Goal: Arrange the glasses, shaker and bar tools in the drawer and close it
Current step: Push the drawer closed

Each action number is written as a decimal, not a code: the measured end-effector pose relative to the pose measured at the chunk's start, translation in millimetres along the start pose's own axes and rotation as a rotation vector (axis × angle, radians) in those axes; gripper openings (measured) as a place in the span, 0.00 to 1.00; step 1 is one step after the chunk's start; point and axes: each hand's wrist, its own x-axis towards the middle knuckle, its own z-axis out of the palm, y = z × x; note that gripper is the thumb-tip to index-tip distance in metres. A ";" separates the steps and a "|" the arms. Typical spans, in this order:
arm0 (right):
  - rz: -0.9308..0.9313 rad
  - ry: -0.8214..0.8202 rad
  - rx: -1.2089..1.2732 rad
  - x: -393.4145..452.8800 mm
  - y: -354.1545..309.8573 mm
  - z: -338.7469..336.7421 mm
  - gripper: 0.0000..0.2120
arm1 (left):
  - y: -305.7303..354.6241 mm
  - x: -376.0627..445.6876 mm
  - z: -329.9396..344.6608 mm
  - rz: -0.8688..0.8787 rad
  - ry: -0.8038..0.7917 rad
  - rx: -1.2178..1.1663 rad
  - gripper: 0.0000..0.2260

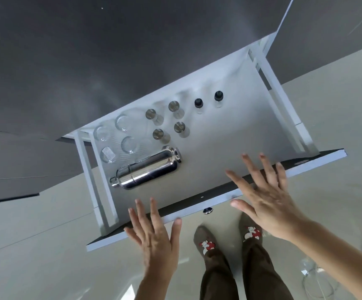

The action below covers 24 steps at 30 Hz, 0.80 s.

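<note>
The white drawer (230, 148) stands pulled out below me, its dark front panel (197, 200) nearest. A shiny steel shaker (147, 168) lies on its side at the front left. Several clear glasses (115, 139) stand in the far left corner. Several small steel jiggers (167, 122) stand in the middle, and two small black-capped bottles (208, 102) to their right. My left hand (154, 237) is spread flat over the panel's left part. My right hand (266, 195) is spread over the panel's right part. Neither holds anything.
A dark grey countertop (89, 61) covers the top of the view. The pale tiled floor (45, 245) lies below, with my two slippered feet (227, 239) under the drawer front. A small metal knob (207, 210) sits on the panel. A clear glass object (318, 280) stands on the floor at right.
</note>
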 end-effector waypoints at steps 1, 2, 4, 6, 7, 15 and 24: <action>0.007 0.011 -0.009 3.0 -0.4 0.1 0.32 | 0.4 3.6 0.6 0.001 0.003 0.011 0.39; 0.014 0.022 -0.021 6.0 -1.4 -1.0 0.32 | 1.4 7.1 0.5 0.000 0.017 0.015 0.40; 0.028 0.050 -0.039 12.4 -3.6 -4.3 0.31 | 3.3 13.4 -2.0 -0.005 0.048 0.009 0.39; 0.032 0.091 -0.046 21.2 -4.2 -6.2 0.32 | 4.1 21.4 -5.5 -0.001 0.069 -0.010 0.38; 0.033 0.109 -0.046 26.8 -4.7 -7.5 0.32 | 4.6 26.6 -7.8 0.002 0.083 -0.016 0.38; 0.012 0.259 -0.067 86.9 -2.2 -23.9 0.32 | 15.4 86.4 -31.5 0.019 0.149 -0.028 0.38; 0.034 0.292 -0.064 151.2 -6.5 -53.8 0.34 | 33.8 150.6 -54.8 -0.038 0.213 -0.055 0.41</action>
